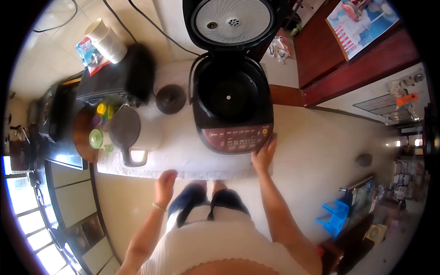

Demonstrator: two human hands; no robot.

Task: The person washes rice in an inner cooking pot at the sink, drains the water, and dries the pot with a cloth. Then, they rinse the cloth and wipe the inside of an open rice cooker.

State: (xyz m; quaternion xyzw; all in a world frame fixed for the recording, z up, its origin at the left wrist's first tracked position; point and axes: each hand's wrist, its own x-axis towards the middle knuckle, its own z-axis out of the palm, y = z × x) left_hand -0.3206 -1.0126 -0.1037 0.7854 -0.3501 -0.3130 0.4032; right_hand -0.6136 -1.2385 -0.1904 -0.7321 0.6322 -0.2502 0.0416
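A dark rice cooker with a maroon control panel stands on the table, its lid raised. The inside is black, with a small pale disc at the bottom and no inner pot. My right hand touches the cooker's front right corner, fingers stretched along its side. Near the table's front edge is my left hand, fingers curled in and pressed together, with nothing visible in them. Beyond it stands a grey-lidded pitcher with its handle towards me. A dark round lid-like object lies left of the cooker.
A green-lidded jar and a yellow-capped container stand left of the pitcher. Behind them is a black appliance with paper cups on top. A cable runs behind the cooker. A blue stool stands at right.
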